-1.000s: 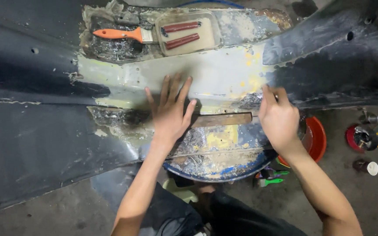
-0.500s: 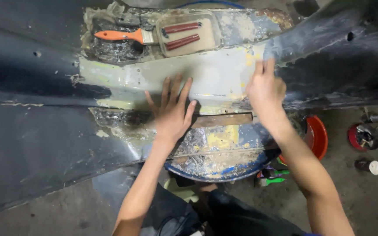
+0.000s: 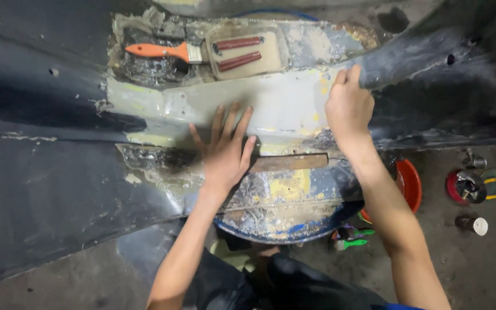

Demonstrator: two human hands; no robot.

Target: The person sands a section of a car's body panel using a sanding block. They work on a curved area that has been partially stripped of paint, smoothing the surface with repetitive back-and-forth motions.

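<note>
Your left hand (image 3: 225,150) lay flat in the middle of the frame, fingers spread wide and palm pressed down on the pale patch (image 3: 271,106) that ran across the dark panel (image 3: 47,189). It gripped nothing; it simply rested there, fingertips on the light grey filler and the heel of the palm over the rougher, scraped edge below. Your right hand (image 3: 348,106) sat right of centre and a little higher, at the right end of that same patch, where the pale surface met the dark curve of the panel. Its fingers were curled and bunched together, knuckles up. I couldn't tell whether it pinched anything between the fingertips, because the back of the hand hid them.

Just below the two hands, a rusty flat bar (image 3: 291,162) lay crosswise, its left end touching the thumb side of your left hand. Under it, a round blue drum (image 3: 294,229), smeared with yellow and white, showed at lower centre.

In the upper part of the frame, a brush (image 3: 165,51) with an orange handle rested in a crusted hollow, and just to its right a beige tray (image 3: 248,51) held two reddish-brown sticks side by side. Both were well apart from your hands.

At the right edge, down on the grey floor, a red bowl (image 3: 410,182) peeked from behind your right forearm, with a few small cans (image 3: 471,186) beyond it.
</note>
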